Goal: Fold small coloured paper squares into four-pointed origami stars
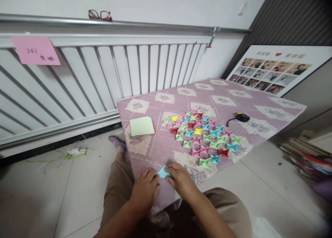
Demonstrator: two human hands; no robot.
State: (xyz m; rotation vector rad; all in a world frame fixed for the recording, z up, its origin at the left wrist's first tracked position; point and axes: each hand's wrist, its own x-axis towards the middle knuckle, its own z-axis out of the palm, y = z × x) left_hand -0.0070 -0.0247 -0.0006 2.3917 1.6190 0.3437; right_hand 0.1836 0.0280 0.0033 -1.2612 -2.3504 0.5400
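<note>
A folded piece of light blue origami paper [163, 172] lies at the near edge of the table, roughly triangular in what shows of it. My right hand [181, 181] pinches its right side, the thumb below and the fingers above. At its left corner, my left hand [146, 188] presses with curled fingertips. Beyond my hands stand rows of small folded paper pieces [198, 131] in pink, green, blue, yellow and red. Left of them is a stack of pale square paper sheets [141, 126], a red edge showing underneath.
A purple floral tablecloth [166, 148] covers the table. A black coiled cord [242, 117] lies at the right. Behind are a white radiator [145, 65] and glasses [100, 15] on a pipe. A power strip [76, 152] sits on the floor.
</note>
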